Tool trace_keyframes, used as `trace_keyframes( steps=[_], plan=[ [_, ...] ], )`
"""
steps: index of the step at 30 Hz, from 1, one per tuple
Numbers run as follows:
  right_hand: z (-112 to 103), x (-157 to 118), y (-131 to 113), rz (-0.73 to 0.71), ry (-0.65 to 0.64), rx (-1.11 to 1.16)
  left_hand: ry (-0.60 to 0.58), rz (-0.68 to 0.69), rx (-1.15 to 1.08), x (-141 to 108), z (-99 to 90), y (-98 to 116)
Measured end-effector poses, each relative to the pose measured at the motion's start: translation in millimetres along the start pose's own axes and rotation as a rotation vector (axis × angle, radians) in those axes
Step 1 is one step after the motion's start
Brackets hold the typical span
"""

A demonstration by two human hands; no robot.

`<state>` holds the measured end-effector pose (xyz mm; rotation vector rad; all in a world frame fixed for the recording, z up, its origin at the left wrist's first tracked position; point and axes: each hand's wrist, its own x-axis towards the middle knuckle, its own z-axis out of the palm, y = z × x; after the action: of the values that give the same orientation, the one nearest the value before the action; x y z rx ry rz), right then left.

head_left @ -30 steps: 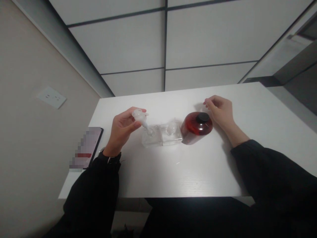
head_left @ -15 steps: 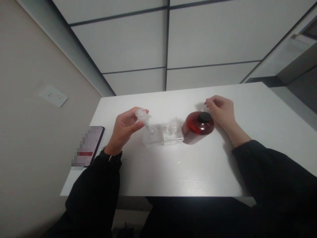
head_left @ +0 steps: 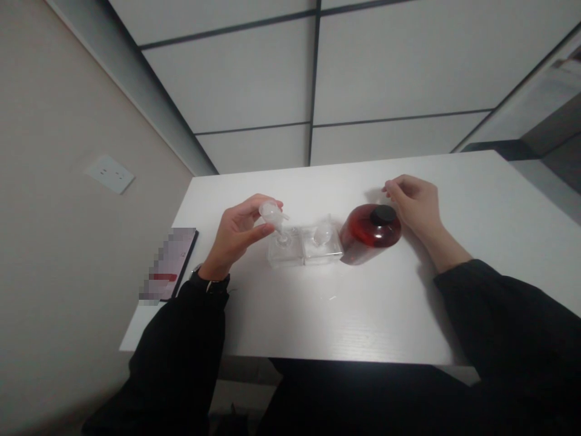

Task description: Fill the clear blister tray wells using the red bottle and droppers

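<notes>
Left hand [head_left: 233,239] pinches clear pump head [head_left: 272,212] between thumb and fingers, above square glass bottle [head_left: 284,251] on tabletop [head_left: 408,315]. Pump light, slippery; hold by collar. Right hand [head_left: 413,203] loosely curled, empty, just beside red bottle [head_left: 370,233].

A beige painted wall [head_left: 59,254] is seen running along the left side of the white wood-grain worktop [head_left: 345,327], and a white double power socket [head_left: 109,174] is mounted on it. A grey skirting strip [head_left: 136,79] is fitted along the wall's base. Large pale floor tiles [head_left: 399,72] are laid beyond the worktop, separated by dark joints. A dark, partly reflective unit [head_left: 551,115] is visible at the right edge. The room is lit softly and evenly.
</notes>
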<state>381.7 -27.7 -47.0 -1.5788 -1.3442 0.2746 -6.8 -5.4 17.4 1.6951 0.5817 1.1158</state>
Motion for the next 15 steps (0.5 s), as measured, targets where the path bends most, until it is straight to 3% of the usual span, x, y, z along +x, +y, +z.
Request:
trace_keyframes(
  steps=[9, 15],
  plan=[
    [-0.3, 0.7, 0.5, 0.012, -0.003, -0.014, 0.068, -0.022, -0.056, -0.3, -2.0, -8.9],
    [0.3, 0.9, -1.7, 0.019, -0.008, -0.006, 0.078, 0.126, -0.051, 0.2, -1.1, -13.4]
  ],
)
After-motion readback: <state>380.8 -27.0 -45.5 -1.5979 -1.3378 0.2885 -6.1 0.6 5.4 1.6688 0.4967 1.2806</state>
